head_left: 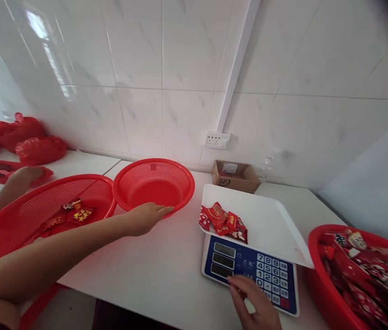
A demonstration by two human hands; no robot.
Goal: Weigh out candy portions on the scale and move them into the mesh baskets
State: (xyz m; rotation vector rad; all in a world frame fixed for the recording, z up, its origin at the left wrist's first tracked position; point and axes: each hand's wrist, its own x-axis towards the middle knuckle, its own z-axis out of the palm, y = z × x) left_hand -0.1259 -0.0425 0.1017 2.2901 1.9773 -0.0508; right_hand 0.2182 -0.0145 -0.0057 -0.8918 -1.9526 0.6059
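Observation:
My left hand [145, 218] lies flat on the white table with its fingers stretched out, touching the near rim of a small empty red mesh basket [183, 176]. My right hand [255, 302] holds nothing, and its fingertips rest on the blue keypad panel of an electronic scale [265, 275]. The scale's white tray [269, 220] carries a small heap of red candy packets [223, 222] at its left side.
A large red basket [15, 220] at the left holds a few packets [73, 213]. Another person's hand [22, 176] rests at its far rim. A red basin [317, 279] full of packets stands at the right. A cardboard box [235, 176], a wall socket [217, 140] and red bags [25, 137] are behind.

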